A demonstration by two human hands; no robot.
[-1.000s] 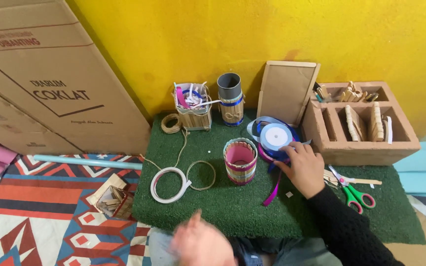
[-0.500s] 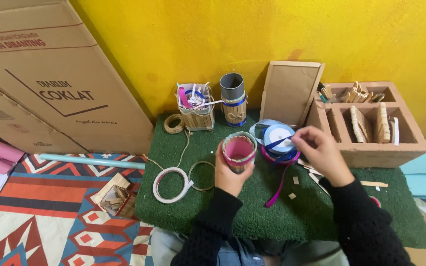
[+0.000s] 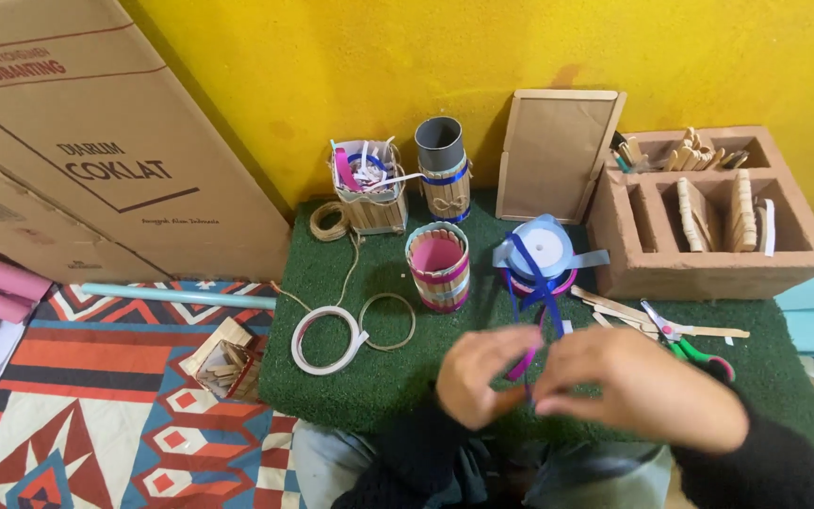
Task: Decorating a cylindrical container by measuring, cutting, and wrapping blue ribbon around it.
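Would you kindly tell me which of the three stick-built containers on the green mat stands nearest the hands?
The pink-lined round stick cup, mid-mat, just beyond the left hand. The grey-tube holder and the scrap-filled square holder stand back against the yellow wall.

dark blue ribbon (image 3: 531, 283) runs taut from the light blue ribbon spool (image 3: 541, 249) down to both hands, end pinched between them; spool lies flat on the green turf mat (image 3: 379, 377), stacked on a pink spool, right of the stick-clad cup
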